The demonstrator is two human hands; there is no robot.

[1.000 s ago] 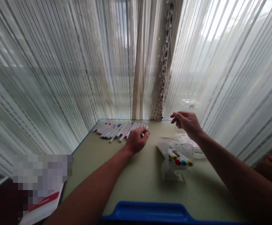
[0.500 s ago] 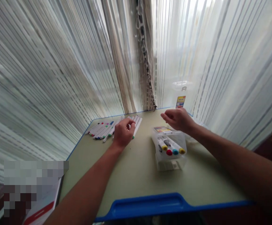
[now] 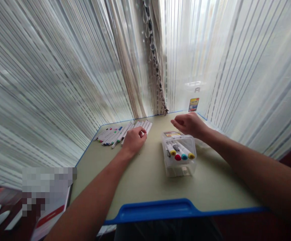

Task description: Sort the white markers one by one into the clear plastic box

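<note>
White markers (image 3: 111, 135) with coloured ends lie in a row at the back left of the table. My left hand (image 3: 135, 139) rests at the right end of this row, fingers curled and thumb bent towards the index finger. It covers part of the nearest markers; whatever is under its fingers is hidden. My right hand (image 3: 189, 123) is a closed fist just behind and above a clear plastic box (image 3: 180, 167). Its palm side cannot be seen. Inside the box lie several markers (image 3: 183, 150) with yellow, red and blue ends towards me.
A clear plastic piece with a yellow label (image 3: 194, 104) stands at the back, against the striped curtain (image 3: 60, 67). The pale green table (image 3: 145, 180) has a blue edge with a raised tray (image 3: 157, 210) in front. At lower left is a red-and-white item (image 3: 51, 214).
The view has shifted slightly, so the table and box sit a little higher. Both hands keep nearly the same pose; the left now covers the green marker end that showed beside it.
</note>
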